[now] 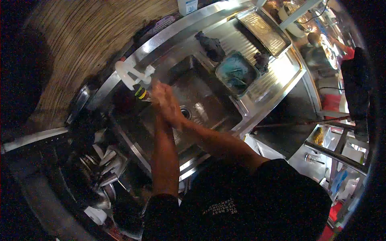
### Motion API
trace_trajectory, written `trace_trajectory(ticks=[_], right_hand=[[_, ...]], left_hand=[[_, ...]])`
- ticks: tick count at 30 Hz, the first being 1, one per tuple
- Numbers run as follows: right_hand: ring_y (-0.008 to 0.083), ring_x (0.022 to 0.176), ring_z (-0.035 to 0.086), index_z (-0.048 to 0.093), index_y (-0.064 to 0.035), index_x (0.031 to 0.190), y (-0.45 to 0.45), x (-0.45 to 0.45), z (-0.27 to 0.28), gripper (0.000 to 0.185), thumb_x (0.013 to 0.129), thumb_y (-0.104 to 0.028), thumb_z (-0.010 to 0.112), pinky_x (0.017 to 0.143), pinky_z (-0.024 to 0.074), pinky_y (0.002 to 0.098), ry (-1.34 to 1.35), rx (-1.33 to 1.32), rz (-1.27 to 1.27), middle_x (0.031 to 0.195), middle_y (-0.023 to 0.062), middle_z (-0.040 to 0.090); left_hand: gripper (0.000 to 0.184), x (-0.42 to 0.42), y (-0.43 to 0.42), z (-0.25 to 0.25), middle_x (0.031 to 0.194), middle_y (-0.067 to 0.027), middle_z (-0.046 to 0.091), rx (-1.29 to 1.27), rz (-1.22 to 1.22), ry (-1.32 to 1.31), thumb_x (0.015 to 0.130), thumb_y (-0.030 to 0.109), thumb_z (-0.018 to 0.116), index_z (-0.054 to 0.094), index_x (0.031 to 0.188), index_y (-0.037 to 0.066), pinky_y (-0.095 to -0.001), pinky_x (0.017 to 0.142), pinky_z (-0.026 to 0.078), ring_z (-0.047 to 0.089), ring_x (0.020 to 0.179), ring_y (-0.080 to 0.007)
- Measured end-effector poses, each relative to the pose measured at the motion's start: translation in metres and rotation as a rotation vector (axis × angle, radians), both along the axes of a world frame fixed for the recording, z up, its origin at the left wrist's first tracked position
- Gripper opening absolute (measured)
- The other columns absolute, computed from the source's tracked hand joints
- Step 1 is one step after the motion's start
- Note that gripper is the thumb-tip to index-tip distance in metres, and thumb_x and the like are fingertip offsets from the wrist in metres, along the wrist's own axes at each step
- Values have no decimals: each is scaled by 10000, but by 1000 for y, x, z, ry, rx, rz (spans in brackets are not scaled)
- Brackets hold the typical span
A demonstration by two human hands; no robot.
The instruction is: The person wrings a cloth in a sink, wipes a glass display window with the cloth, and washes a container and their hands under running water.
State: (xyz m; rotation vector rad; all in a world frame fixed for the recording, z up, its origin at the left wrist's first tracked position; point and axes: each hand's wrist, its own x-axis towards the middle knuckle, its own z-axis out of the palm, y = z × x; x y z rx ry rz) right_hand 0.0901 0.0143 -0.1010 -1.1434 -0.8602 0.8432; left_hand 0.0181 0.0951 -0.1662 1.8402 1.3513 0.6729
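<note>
My left hand (158, 96) and my right hand (173, 110) are pressed together above the steel sink basin (213, 94). Motion blur smears the fingers, and the hands partly cover each other. No object shows between them. Just up and left of the hands is a white tap (126, 75) whose nozzle (140, 92) has yellow and black bands. Whether water runs from it I cannot tell. Below the hands, the round drain (185, 113) is partly visible at the bottom of the basin.
On the ribbed drainboard (277, 74) are a dark crumpled cloth (210, 46), a teal-lined tub (238, 74), a dark scrubber (261, 61) and a metal tray (263, 33). Stacked dishes (106, 162) stand at lower left. A white container (187, 7) sits behind the sink. Another person's red sleeve (348, 53) shows at right.
</note>
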Motion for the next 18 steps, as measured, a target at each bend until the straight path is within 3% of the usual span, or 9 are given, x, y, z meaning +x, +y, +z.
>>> trace_trajectory(ticks=[3,5,7,10,13,14,16,17,18], right_hand=[[285,953,635,517,-59,1380,12,4,93,518,1023,-433,547,835,571,460,534,-393,229,1065,102,654],[259,921,653,551,-65,1323,20,6,93,472,1010,-417,585,818,577,425,825,-470,387,1054,95,654],[233,927,687,570,-60,1270,31,1,45,429,989,-377,644,834,579,374,1053,-254,445,1093,86,663],[283,863,673,631,-90,1129,85,24,-41,297,929,-309,656,755,559,434,-171,-294,614,1007,110,676],[395,876,649,670,-57,1030,69,28,-15,295,858,-297,652,756,517,497,-521,-145,411,976,185,675],[415,867,635,655,-42,1074,76,17,-34,350,866,-323,637,749,502,496,-624,-49,165,974,204,660],[454,859,607,630,-23,1138,94,3,-104,451,929,-414,544,764,469,543,-620,104,12,970,228,634],[474,856,592,617,-14,1171,103,-3,-141,507,960,-459,497,771,452,566,-624,177,-66,968,240,622],[478,880,597,614,-10,1179,96,2,-134,521,975,-468,471,793,457,555,-513,155,39,989,248,626]], left_hand=[[271,-13,10,-21,1077,-154,682,82,144,105,971,200,596,638,1164,13,-427,816,559,684,951,-306],[269,-18,14,-24,1064,-158,685,92,203,160,966,197,599,640,1160,15,-434,800,561,688,937,-311],[267,-26,18,-34,1052,-161,689,102,238,210,961,195,602,642,1156,18,-441,784,563,691,924,-317],[264,-51,5,-45,1033,-166,694,169,241,322,953,192,607,645,1151,21,-452,760,566,696,904,-326],[262,-46,-24,-51,1014,-171,699,186,281,348,945,188,611,648,1145,24,-463,736,569,701,884,-335],[302,-18,-34,-42,1030,-159,707,-92,429,-11,946,239,619,664,1161,32,-464,774,571,703,908,-329],[345,-6,-35,-13,1053,-152,714,-199,386,-183,944,292,635,678,1180,43,-465,807,573,701,946,-326],[346,-9,-28,3,1060,-156,712,-31,206,4,942,295,644,677,1182,47,-465,802,573,698,960,-328],[348,-11,-22,15,1067,-160,711,134,28,183,941,297,653,676,1184,50,-464,798,574,695,974,-330]])
